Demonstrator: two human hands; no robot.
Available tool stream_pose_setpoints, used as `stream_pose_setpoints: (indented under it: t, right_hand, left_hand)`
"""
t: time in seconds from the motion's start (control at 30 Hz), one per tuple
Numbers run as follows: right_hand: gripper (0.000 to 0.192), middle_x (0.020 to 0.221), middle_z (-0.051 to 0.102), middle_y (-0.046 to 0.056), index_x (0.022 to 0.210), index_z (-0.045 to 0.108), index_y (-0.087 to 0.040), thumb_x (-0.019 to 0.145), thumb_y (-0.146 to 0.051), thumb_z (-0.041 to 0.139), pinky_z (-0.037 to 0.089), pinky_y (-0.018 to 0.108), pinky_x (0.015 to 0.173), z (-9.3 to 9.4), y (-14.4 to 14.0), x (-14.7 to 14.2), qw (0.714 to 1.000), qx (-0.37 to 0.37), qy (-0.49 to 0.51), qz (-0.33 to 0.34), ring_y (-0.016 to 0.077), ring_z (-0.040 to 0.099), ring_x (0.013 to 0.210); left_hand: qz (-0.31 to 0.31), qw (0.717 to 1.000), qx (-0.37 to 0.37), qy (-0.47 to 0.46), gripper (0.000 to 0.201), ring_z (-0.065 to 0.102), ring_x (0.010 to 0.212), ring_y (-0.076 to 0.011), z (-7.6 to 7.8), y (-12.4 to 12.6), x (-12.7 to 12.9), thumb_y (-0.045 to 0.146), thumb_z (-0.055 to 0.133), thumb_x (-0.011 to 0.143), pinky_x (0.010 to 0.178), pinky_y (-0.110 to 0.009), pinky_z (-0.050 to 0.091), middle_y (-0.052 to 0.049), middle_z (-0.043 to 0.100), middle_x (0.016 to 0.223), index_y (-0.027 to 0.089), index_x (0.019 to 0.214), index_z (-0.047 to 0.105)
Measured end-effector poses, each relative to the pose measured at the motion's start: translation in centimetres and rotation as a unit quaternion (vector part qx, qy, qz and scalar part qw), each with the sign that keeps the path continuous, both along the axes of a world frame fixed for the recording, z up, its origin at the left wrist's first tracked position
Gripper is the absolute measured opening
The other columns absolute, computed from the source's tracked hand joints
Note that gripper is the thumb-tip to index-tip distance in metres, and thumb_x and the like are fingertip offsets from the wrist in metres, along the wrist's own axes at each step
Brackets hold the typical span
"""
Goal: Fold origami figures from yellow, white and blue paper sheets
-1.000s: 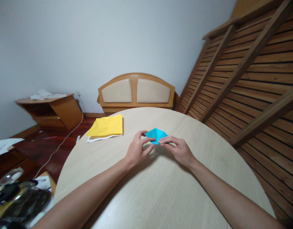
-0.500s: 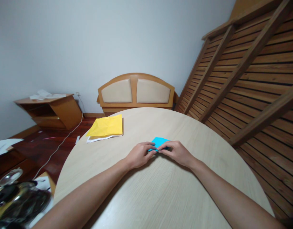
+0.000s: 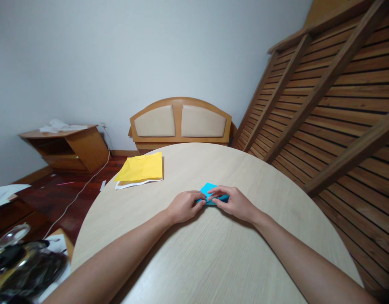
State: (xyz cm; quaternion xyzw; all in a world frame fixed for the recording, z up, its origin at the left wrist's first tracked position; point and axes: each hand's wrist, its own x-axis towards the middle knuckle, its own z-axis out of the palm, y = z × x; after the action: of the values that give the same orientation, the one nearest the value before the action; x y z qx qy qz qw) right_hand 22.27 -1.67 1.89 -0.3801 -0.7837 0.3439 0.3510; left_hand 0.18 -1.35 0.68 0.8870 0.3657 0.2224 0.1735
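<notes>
A small sheet of bright blue folded paper [image 3: 208, 188] lies on the round table, between my two hands. My left hand [image 3: 186, 206] pinches its left near edge, with thumb in front and fingers on top. Around the right part curls my right hand [image 3: 232, 201], its index finger over the paper and its thumb at the near edge. A darker blue flap shows under the right fingers. Both hands rest low, close to the tabletop, and they cover much of the paper.
Yellow paper [image 3: 142, 166] lies over a white sheet at the table's [image 3: 197, 261] far left. Beyond stands a padded headboard [image 3: 182, 120]. Wooden slats [image 3: 324, 114] lean at the right. A low cabinet [image 3: 74, 147] and a dark plastic bag [image 3: 39, 266] are on the left.
My right fingers have shifted slightly and parted a little from the left fingertips. The blue paper's right part now stands folded up, showing a darker side. My left hand has barely moved.
</notes>
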Motion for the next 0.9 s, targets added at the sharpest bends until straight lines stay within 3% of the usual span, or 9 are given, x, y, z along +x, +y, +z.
stream_pose_setpoints:
  t: [0.13, 0.33, 0.4, 0.5, 0.57, 0.67, 0.77, 0.83, 0.9]
  right_hand:
    - [0.032, 0.094, 0.078, 0.005, 0.116, 0.064, -0.018, 0.083, -0.019, 0.061, 0.053, 0.037, 0.09, -0.1, -0.2, -0.5, 0.999, -0.007, 0.031, -0.025, 0.021, 0.072, 0.091]
    - [0.031, 0.096, 0.077, 0.005, 0.121, 0.061, -0.019, 0.091, -0.025, 0.058, 0.055, 0.037, 0.087, -0.4, -0.6, -1.7, 0.996, 0.024, 0.048, -0.073, 0.0211, 0.071, 0.093]
    - [0.029, 0.104, 0.075, 0.006, 0.121, 0.061, -0.021, 0.092, -0.025, 0.057, 0.053, 0.039, 0.092, -0.3, -0.6, -1.8, 0.99, 0.103, 0.029, -0.092, 0.0219, 0.069, 0.1]
    - [0.027, 0.114, 0.071, 0.007, 0.117, 0.063, -0.024, 0.091, -0.021, 0.057, 0.047, 0.046, 0.101, 0.2, -0.6, -1.5, 0.956, 0.267, -0.016, -0.122, 0.0247, 0.063, 0.111]
    - [0.026, 0.112, 0.07, 0.007, 0.115, 0.064, -0.024, 0.092, -0.018, 0.055, 0.045, 0.047, 0.1, 0.4, -0.5, -1.2, 0.94, 0.319, -0.049, -0.111, 0.025, 0.061, 0.111]
    - [0.026, 0.116, 0.069, 0.007, 0.118, 0.064, -0.025, 0.093, -0.023, 0.056, 0.046, 0.045, 0.1, 0.1, -0.2, -0.8, 0.951, 0.283, -0.111, -0.051, 0.0242, 0.06, 0.113]
    - [0.047, 0.139, 0.058, 0.01, 0.135, 0.055, -0.025, 0.091, -0.04, 0.062, 0.04, 0.05, 0.108, -1.0, 0.1, -0.5, 0.961, 0.207, -0.183, -0.014, 0.0279, 0.051, 0.129]
    - [0.06, 0.147, 0.051, 0.012, 0.142, 0.05, -0.024, 0.09, -0.051, 0.061, 0.035, 0.054, 0.112, -1.8, 0.2, -0.4, 0.962, 0.158, -0.223, -0.009, 0.0309, 0.043, 0.137]
    - [0.064, 0.149, 0.05, 0.012, 0.143, 0.049, -0.023, 0.089, -0.055, 0.06, 0.032, 0.054, 0.114, -2.2, 0.3, -0.4, 0.962, 0.125, -0.244, -0.008, 0.0321, 0.041, 0.14]
  left_hand:
    - [0.006, 1.0, 0.019, 0.018, 0.028, 0.067, 0.091, -0.018, 0.3, -0.1, 0.1, 0.029, 0.042, 0.1, 0.082, -0.026, 0.049, -0.004, 0.073, 0.102, 0.021, 0.104, 0.069]
    - [0.023, 0.997, 0.07, 0.018, 0.021, 0.067, 0.08, -0.0176, 0.1, -0.1, 0.0, 0.026, 0.051, 0.092, 0.073, -0.026, 0.049, -0.004, 0.073, 0.093, 0.02, 0.103, 0.068]
    - [0.042, 0.997, 0.067, -0.007, 0.019, 0.066, 0.076, -0.017, -0.1, 0.0, 0.1, 0.025, 0.051, 0.092, 0.07, -0.026, 0.049, -0.005, 0.072, 0.089, 0.019, 0.098, 0.068]
    - [0.102, 0.99, 0.04, -0.088, 0.018, 0.066, 0.074, -0.0163, -0.4, 0.3, 0.2, 0.023, 0.05, 0.092, 0.067, -0.025, 0.05, -0.006, 0.072, 0.087, 0.017, 0.091, 0.066]
    - [0.149, 0.977, 0.021, -0.148, 0.017, 0.067, 0.076, -0.0172, -0.5, 0.6, 0.3, 0.025, 0.05, 0.093, 0.066, -0.026, 0.051, -0.007, 0.072, 0.087, 0.016, 0.089, 0.065]
    - [0.188, 0.954, -0.033, -0.23, 0.017, 0.067, 0.071, -0.0172, -0.8, 1.2, 0.3, 0.028, 0.051, 0.093, 0.06, -0.025, 0.052, -0.007, 0.07, 0.084, 0.016, 0.088, 0.061]
    - [0.209, 0.923, -0.097, -0.308, 0.016, 0.065, 0.066, -0.0151, -1.4, 1.9, 0.1, 0.026, 0.051, 0.092, 0.052, -0.023, 0.052, -0.008, 0.068, 0.092, 0.015, 0.101, 0.058]
    - [0.239, 0.908, -0.104, -0.329, 0.034, 0.066, 0.068, -0.0149, -1.8, 2.3, -0.2, 0.023, 0.053, 0.09, 0.056, -0.026, 0.055, -0.01, 0.067, 0.103, 0.014, 0.122, 0.05]
    - [0.269, 0.908, -0.055, -0.316, 0.061, 0.069, 0.084, -0.0182, -2.2, 2.6, -0.6, 0.019, 0.058, 0.086, 0.074, -0.034, 0.059, -0.014, 0.062, 0.12, 0.016, 0.142, 0.034]
